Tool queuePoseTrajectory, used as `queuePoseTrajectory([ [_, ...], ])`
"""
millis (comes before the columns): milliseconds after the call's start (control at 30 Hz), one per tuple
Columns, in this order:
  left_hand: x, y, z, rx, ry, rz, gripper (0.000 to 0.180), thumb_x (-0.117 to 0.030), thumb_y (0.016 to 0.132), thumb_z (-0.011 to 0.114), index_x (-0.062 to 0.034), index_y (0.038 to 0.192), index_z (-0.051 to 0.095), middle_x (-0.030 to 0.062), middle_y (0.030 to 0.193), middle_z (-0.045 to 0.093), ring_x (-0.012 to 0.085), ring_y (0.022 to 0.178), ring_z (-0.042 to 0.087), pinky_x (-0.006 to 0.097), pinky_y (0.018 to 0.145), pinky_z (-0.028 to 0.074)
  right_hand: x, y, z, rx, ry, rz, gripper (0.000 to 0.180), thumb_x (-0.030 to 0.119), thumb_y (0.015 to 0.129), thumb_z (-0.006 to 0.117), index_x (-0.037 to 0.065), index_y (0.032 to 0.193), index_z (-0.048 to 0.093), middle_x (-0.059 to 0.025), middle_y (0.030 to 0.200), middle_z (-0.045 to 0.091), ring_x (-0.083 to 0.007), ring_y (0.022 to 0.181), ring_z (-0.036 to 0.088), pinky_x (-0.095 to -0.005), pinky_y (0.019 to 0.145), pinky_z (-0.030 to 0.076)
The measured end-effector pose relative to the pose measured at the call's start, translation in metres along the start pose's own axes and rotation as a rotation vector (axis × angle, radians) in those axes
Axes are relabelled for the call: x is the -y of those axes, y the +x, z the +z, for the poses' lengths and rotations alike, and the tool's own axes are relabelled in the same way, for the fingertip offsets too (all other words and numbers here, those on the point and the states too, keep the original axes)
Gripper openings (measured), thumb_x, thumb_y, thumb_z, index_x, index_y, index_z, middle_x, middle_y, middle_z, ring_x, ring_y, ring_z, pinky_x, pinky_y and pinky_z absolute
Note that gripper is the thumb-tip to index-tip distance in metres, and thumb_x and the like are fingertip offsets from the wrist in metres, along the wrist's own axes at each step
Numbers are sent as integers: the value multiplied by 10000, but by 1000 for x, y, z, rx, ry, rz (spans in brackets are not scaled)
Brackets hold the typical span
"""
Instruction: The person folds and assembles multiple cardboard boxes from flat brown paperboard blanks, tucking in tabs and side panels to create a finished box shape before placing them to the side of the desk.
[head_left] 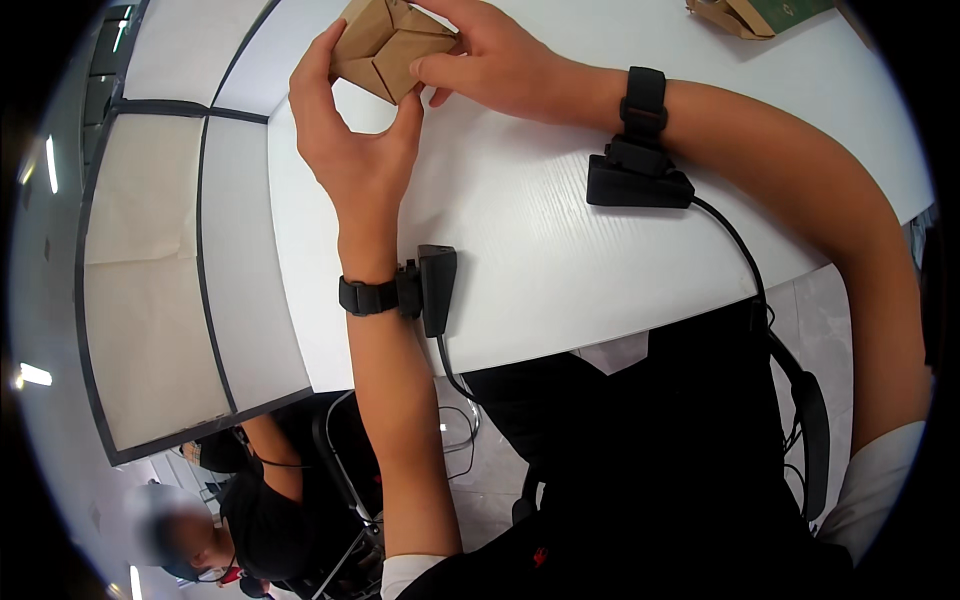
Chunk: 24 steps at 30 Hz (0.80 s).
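Between my hands, near the top edge of the view, is a small brown cardboard box (395,52) with overlapping folded flaps facing up. My left hand (355,150) grips it from the left and near side, fingers along one edge and thumb at the near corner. My right hand (495,62) holds the right side, its thumb pressed on a flap. The box's far end is cut off by the frame. Each wrist wears a black strap with a cabled black device, the left device (437,290) beside the forearm, the right device (638,182) close to the tabletop.
A white table (540,270) lies under my arms. Another brown and green carton (765,15) rests at the far right. Partition panels (150,190) line the left side. Beyond them, at lower left, sits a person in black (270,515). Cables hang at the table's near edge.
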<state>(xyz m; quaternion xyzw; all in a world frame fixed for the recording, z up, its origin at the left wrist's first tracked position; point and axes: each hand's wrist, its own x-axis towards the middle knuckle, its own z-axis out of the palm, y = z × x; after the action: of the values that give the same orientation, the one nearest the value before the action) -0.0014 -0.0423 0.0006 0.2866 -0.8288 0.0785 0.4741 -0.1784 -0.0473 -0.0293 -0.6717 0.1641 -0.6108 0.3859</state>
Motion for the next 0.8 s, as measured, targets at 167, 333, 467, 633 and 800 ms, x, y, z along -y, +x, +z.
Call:
queuePoseTrajectory([
  [167, -2, 3, -6, -10, 31, -5, 748, -18, 698, 817, -72, 1395, 553, 94, 1296, 626, 272, 1177, 606, 380, 978, 516, 6, 3, 2, 18, 18, 23, 784, -10, 920, 528, 55, 1634, 210, -214, 1446, 456, -260, 1231, 550, -322, 977, 525],
  [333, -5, 2, 8, -4, -174, -55, 864, 7, 737, 778, -34, 1518, 411, 143, 1479, 495, 319, 1372, 496, 438, 1105, 485, 3, -5, -2, -15, 164, 203, 751, 41, 943, 545, 121, 1625, 242, -183, 1413, 496, -249, 1171, 593, -333, 926, 563],
  [467, -7, 0, -1, 105, -92, -189, 914, 25, 764, 783, -41, 1565, 347, 167, 1565, 421, 328, 1454, 425, 461, 1195, 394, 3, -5, 3, -46, 112, 92, 734, 74, 965, 564, 171, 1627, 261, -146, 1370, 545, -214, 1085, 642, -341, 844, 603],
  [633, -11, -1, -1, 0, -27, -226, 770, -30, 718, 852, -69, 1402, 500, 114, 1414, 538, 294, 1334, 532, 429, 1132, 457, 13, -4, 1, 5, 80, 174, 703, 44, 973, 555, 144, 1617, 294, -140, 1438, 520, -195, 1070, 633, -326, 801, 596],
  [800, -11, 0, -6, -113, 35, -188, 786, -63, 675, 900, -75, 1364, 522, 120, 1364, 554, 305, 1268, 559, 404, 1066, 483, 13, -2, 4, 13, 112, 217, 679, 70, 987, 601, 89, 1601, 309, -138, 1482, 461, -214, 1135, 633, -314, 815, 603],
])
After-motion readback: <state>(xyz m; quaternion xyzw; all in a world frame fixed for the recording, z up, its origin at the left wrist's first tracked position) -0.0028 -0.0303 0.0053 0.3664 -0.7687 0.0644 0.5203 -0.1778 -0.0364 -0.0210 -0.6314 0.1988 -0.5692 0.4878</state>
